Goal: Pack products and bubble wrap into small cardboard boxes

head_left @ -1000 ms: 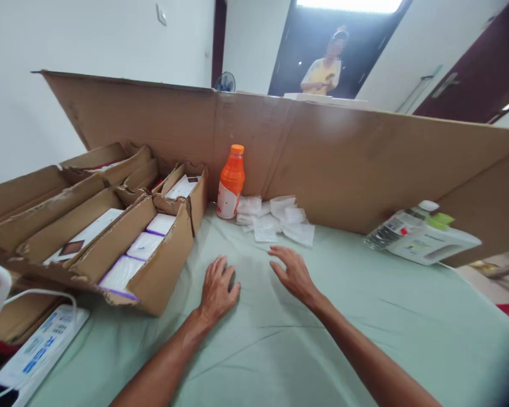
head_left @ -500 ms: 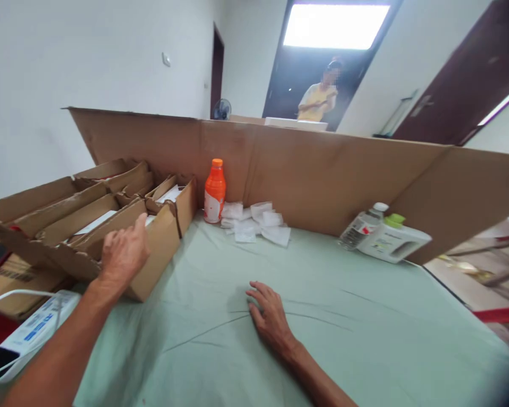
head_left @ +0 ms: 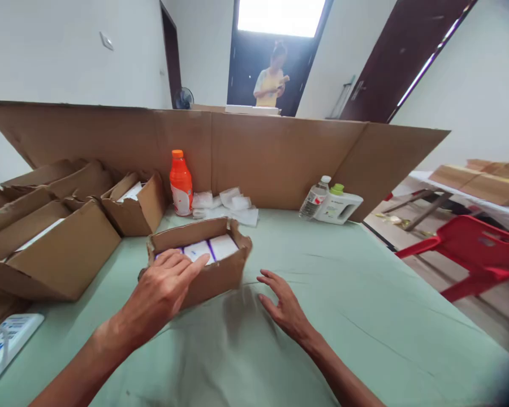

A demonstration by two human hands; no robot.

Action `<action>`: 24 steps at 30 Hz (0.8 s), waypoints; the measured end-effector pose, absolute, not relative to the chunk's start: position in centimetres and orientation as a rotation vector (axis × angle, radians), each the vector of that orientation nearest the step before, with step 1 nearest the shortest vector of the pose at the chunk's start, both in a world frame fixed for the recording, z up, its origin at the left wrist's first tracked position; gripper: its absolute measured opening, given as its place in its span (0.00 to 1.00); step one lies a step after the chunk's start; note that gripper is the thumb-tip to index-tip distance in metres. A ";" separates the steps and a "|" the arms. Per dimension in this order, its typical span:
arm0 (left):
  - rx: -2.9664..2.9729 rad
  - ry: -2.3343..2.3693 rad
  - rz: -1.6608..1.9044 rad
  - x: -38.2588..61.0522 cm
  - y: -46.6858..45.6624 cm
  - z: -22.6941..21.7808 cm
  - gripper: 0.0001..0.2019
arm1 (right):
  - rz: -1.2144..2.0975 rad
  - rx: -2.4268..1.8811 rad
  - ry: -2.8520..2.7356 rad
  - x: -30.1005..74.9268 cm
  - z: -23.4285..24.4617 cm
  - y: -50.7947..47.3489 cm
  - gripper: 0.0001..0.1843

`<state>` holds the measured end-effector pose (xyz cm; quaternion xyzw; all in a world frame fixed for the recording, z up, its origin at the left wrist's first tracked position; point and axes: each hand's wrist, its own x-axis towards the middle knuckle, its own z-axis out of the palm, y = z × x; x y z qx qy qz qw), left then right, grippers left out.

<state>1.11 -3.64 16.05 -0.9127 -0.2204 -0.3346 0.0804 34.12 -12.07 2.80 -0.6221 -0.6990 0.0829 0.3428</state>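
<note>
A small open cardboard box point(head_left: 220, 277) sits at the middle of the green-covered table point(head_left: 322, 316). Inside it lie white items with purple edges point(head_left: 197, 250). My left hand point(head_left: 163, 285) grips the near side of this box, its fingers hooked over the rim and their tips partly hidden. To the right of the box, my right hand point(head_left: 286, 305) hovers low over the cloth or rests on it, fingers apart and holding nothing. Beyond the box lie several clear plastic packets point(head_left: 237, 206), beside an orange bottle point(head_left: 181, 183).
More cardboard boxes point(head_left: 85, 254) stand on the left, with a white power strip point(head_left: 12, 345) nearer me. A cardboard wall point(head_left: 254, 152) closes the back. A clear bottle point(head_left: 315, 199) and a white jug point(head_left: 339, 206) lean there. A red chair point(head_left: 483, 249) is off to the right; a person point(head_left: 271, 82) stands beyond.
My left hand has drawn a cardboard box from the group on the left to the middle of the table. The view has turned right. My right hand stays open over the cloth.
</note>
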 end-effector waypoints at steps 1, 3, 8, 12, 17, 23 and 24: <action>-2.712 -0.651 -1.103 1.2 -4.5 16.1 0.29 | 0.276 -1.627 -1.813 34.2 2.7 -12.6 0.23; -2.580 -0.820 -1.376 0.4 -5.8 15.3 0.29 | 0.415 -1.628 -1.795 34.2 2.5 -13.5 0.29; -2.400 -1.844 -1.602 -2.5 -6.1 8.3 0.36 | 0.728 -1.546 -1.704 33.7 2.5 -13.9 0.35; -2.614 -2.316 -1.623 -1.7 -4.0 3.0 0.44 | 0.772 -1.512 -1.657 33.0 2.3 -13.2 0.37; -2.708 -2.462 -1.806 1.6 -1.7 0.4 0.40 | 0.724 -1.473 -1.633 32.9 2.0 -12.9 0.33; -2.594 -2.411 -1.962 4.7 1.3 1.2 0.36 | 0.577 -1.546 -1.634 34.0 2.7 -8.3 0.26; -2.599 -2.391 -1.997 5.2 2.1 1.5 0.36 | 0.554 -1.566 -1.639 34.1 2.8 -7.1 0.26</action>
